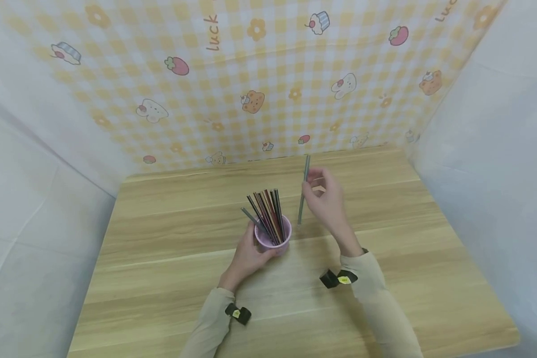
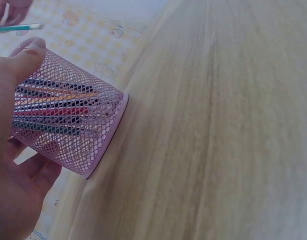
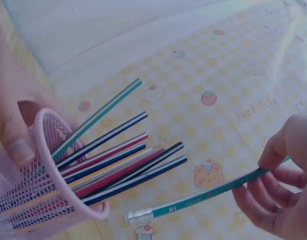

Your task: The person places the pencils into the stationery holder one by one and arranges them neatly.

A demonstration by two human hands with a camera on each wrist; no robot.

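You were basically at a little homemade recording booth: a wooden desk [image 1: 385, 298] boxed in by white sheets [image 1: 496, 149] and a cutesy yellow checked backdrop [image 1: 250, 74].

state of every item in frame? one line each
Pink wire-mesh pencil cup: upright on the wooden table, holding pencils.
Bundle of coloured pencils: standing in the cup, fanned out.
Green pencil with eraser end: out of the cup, held in the air.
Left hand: grips the cup.
Right hand: pinches the green pencil.

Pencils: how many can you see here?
About 9: one green pencil pinched in the right hand, roughly eight standing in the pink mesh cup held by the left hand. Others may be hidden.
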